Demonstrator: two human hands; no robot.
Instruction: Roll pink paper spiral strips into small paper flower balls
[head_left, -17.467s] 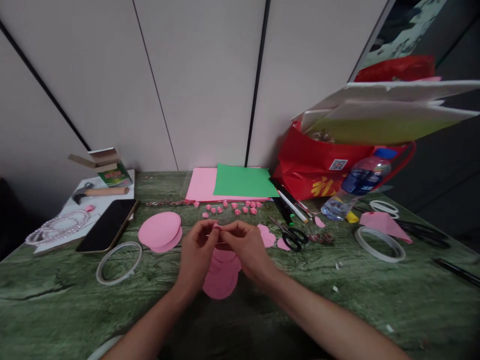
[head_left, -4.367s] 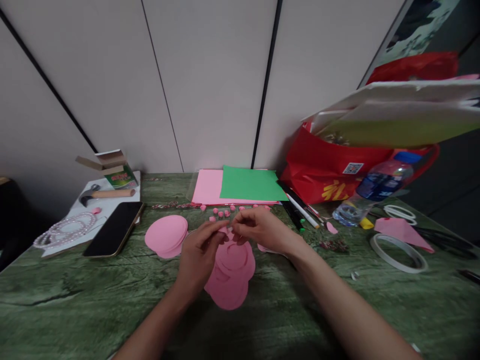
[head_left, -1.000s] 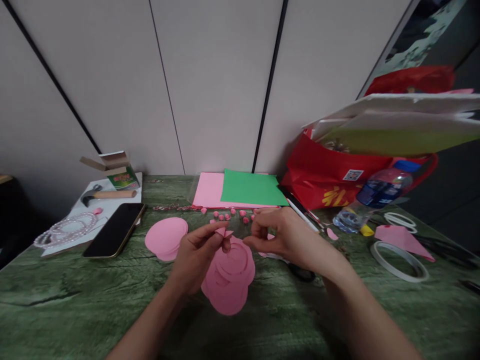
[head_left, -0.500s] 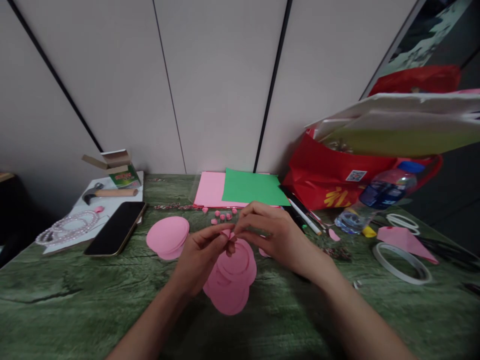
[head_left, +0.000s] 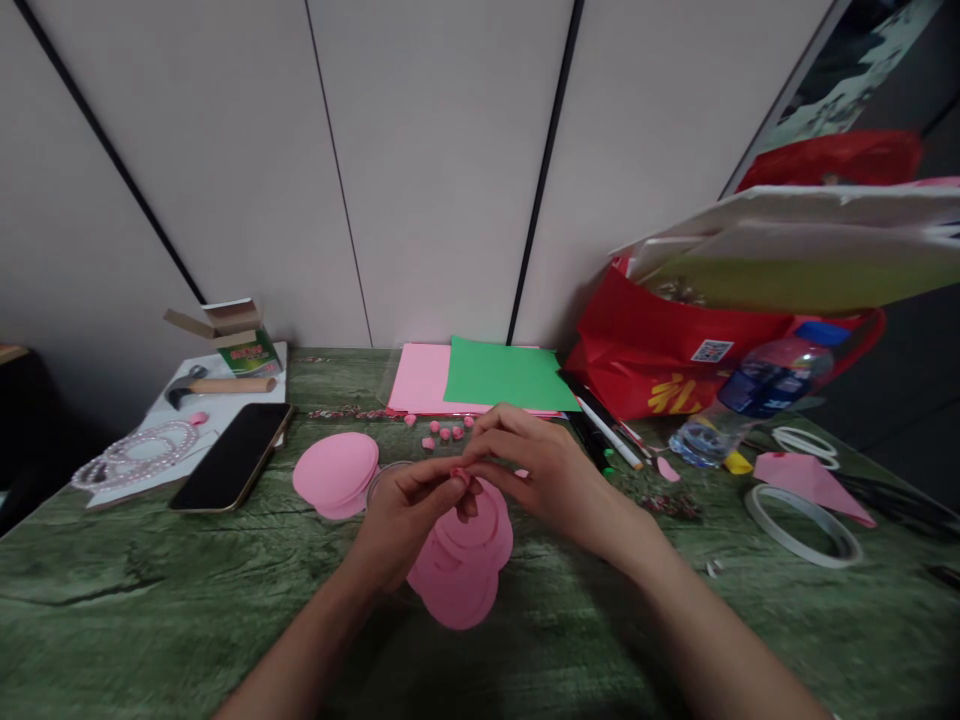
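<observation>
Between my two hands is a small rolled piece of pink paper (head_left: 460, 474). My left hand (head_left: 405, 515) pinches it between thumb and forefinger. Fingertips of my right hand (head_left: 536, 460) close on its upper right side, hiding part of it. Below the hands lie overlapping pink paper circles (head_left: 461, 590), some with curved cuts. A stack of pink paper discs (head_left: 335, 470) sits to the left, near a clear round rim (head_left: 386, 478) partly covered by my left hand. Several tiny rolled pink paper buds (head_left: 445, 433) rest just beyond my fingers.
Pink and green paper sheets (head_left: 510, 375) lie at the back by the wall. Leftward are a phone (head_left: 234, 458), a hammer (head_left: 225, 385), bead strings (head_left: 139, 455) and a small box (head_left: 251, 350). Rightward stand a red bag (head_left: 637, 350), a bottle (head_left: 772, 385) and a tape roll (head_left: 806, 530).
The pink paper at my fingertips was a raised flap and is now a tighter roll. My right fingers have shifted slightly left, and the clear rim beside my left hand shows more.
</observation>
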